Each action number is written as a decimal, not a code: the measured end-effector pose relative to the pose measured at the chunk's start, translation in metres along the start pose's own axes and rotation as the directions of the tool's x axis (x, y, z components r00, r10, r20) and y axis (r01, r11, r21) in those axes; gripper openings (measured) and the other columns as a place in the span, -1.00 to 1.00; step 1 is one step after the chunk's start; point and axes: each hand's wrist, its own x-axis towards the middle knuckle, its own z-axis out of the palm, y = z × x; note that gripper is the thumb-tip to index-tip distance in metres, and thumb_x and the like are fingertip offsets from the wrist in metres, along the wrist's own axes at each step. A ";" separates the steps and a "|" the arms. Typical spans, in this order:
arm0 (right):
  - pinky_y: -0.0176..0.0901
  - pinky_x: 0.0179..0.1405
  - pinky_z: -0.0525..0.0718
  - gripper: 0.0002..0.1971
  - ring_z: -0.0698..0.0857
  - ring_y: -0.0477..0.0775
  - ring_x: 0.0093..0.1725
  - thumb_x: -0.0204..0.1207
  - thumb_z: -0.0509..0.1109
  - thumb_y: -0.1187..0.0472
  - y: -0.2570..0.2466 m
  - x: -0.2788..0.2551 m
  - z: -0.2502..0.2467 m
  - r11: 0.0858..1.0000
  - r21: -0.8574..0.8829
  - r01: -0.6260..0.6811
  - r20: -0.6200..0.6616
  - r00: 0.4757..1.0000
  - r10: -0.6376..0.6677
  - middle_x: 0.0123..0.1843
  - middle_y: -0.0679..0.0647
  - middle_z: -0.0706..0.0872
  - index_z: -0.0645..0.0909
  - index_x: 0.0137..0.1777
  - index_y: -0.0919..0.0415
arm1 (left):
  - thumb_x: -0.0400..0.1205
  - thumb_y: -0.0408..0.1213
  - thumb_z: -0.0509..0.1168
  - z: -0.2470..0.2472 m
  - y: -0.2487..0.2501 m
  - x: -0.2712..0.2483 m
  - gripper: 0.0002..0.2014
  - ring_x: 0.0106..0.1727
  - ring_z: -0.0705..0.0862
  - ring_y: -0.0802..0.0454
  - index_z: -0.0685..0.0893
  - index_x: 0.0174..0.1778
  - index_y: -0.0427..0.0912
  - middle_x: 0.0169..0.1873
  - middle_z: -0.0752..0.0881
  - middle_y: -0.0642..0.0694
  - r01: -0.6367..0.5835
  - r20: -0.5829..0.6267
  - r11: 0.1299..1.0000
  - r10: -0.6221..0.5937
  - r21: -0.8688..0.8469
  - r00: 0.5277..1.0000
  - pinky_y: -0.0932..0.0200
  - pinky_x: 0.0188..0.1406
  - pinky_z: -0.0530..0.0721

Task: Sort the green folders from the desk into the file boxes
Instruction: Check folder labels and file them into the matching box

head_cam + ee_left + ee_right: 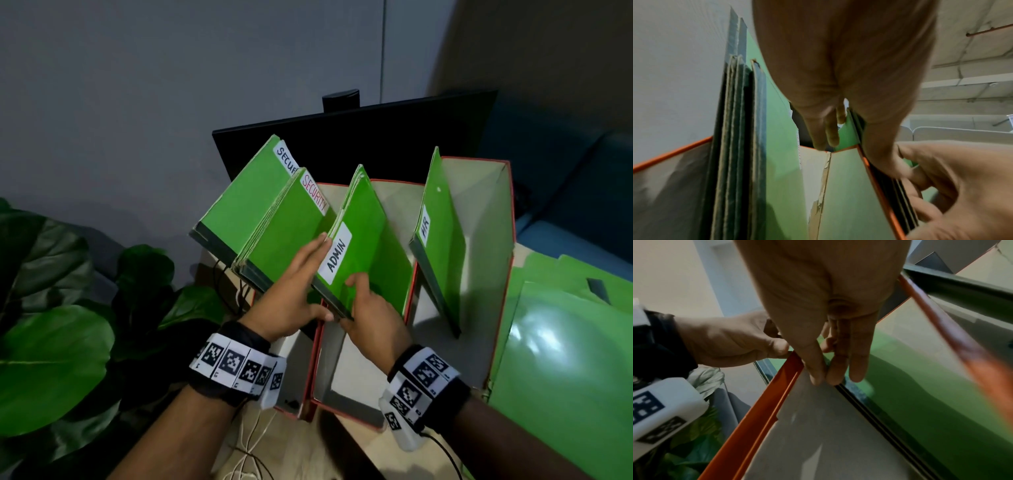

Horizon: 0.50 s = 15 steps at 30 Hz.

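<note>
Three red-edged file boxes stand side by side. The left box [297, 383] holds SECURITY folders [274, 219]. An HR folder [440, 240] leans in the right box [498, 260]. In the middle box [337, 370] stands the green ADMIN folder stack [373, 246]. My left hand [301, 284] lies along its left side, thumb at the lower edge, pinching it [849, 134]. My right hand [368, 308] grips its near edge, thumb on the front face; in the right wrist view its fingertips [822, 378] pinch that edge. More green folders [568, 342] lie flat on the desk at right.
A black monitor [376, 137] stands right behind the boxes. A large-leaved plant [51, 342] fills the lower left. White and black cables [250, 445] run over the desk's near edge. A grey wall lies beyond.
</note>
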 end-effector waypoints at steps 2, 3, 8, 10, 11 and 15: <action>0.00 -0.17 0.63 -0.53 0.72 0.22 -0.11 0.50 0.43 0.26 0.000 0.001 -0.001 1.000 -0.014 0.007 0.008 1.000 -0.006 -0.09 0.09 0.70 0.21 0.22 0.03 | 0.39 -0.33 0.59 0.001 -0.001 0.002 0.07 0.61 0.09 0.34 0.04 0.70 0.04 0.65 0.05 0.26 -0.005 -0.095 1.000 0.007 0.018 0.995 0.27 0.63 0.12; 0.00 -0.14 0.64 -0.61 0.72 0.22 -0.10 0.52 0.40 0.26 0.000 0.002 -0.002 1.000 -0.021 0.005 -0.002 1.000 -0.005 -0.07 0.08 0.69 0.25 0.17 0.04 | 0.42 -0.31 0.57 0.003 0.000 0.003 0.01 0.61 0.13 0.33 0.09 0.69 0.00 0.64 0.11 0.22 -0.007 -0.145 1.000 0.011 0.029 0.989 0.27 0.63 0.12; -0.06 -0.08 0.59 -0.81 0.67 0.17 -0.01 0.56 0.30 0.28 0.004 0.000 -0.001 0.999 0.016 -0.037 -0.042 0.998 0.038 0.00 0.07 0.64 0.44 0.12 0.10 | 0.52 -0.22 0.50 0.017 0.008 0.006 -0.14 0.53 0.17 0.39 0.16 0.67 0.00 0.64 0.13 0.18 -0.005 -0.289 0.990 0.046 0.142 0.956 0.30 0.53 0.17; -0.04 0.01 0.61 -0.76 0.67 0.16 0.06 0.55 0.29 0.27 0.007 -0.005 -0.001 1.000 0.020 -0.022 0.001 1.000 0.022 0.08 0.09 0.64 0.45 0.19 0.10 | 0.50 -0.22 0.51 0.019 0.012 0.005 -0.12 0.60 0.15 0.27 0.15 0.67 0.05 0.66 0.07 0.19 0.017 -0.318 0.984 0.042 0.178 0.947 0.20 0.52 0.22; -0.02 0.05 0.62 -0.75 0.67 0.16 0.08 0.55 0.29 0.26 0.009 -0.009 -0.002 0.999 0.031 -0.006 0.015 1.000 0.005 0.11 0.10 0.64 0.46 0.21 0.10 | 0.49 -0.22 0.52 0.018 0.015 0.005 -0.11 0.63 0.15 0.20 0.16 0.67 0.06 0.66 0.07 0.17 0.018 -0.336 0.982 0.048 0.190 0.941 0.15 0.53 0.25; -0.07 0.12 0.57 -0.79 0.65 0.14 0.09 0.52 0.35 0.27 0.016 -0.020 -0.017 0.993 0.069 0.099 -0.062 0.994 -0.094 0.08 0.10 0.66 0.56 0.15 0.18 | 0.56 -0.21 0.46 0.020 0.041 0.008 -0.31 0.64 0.13 0.17 0.33 0.60 -0.03 0.62 0.23 0.07 -0.076 -0.405 0.972 0.163 0.222 0.900 0.15 0.59 0.16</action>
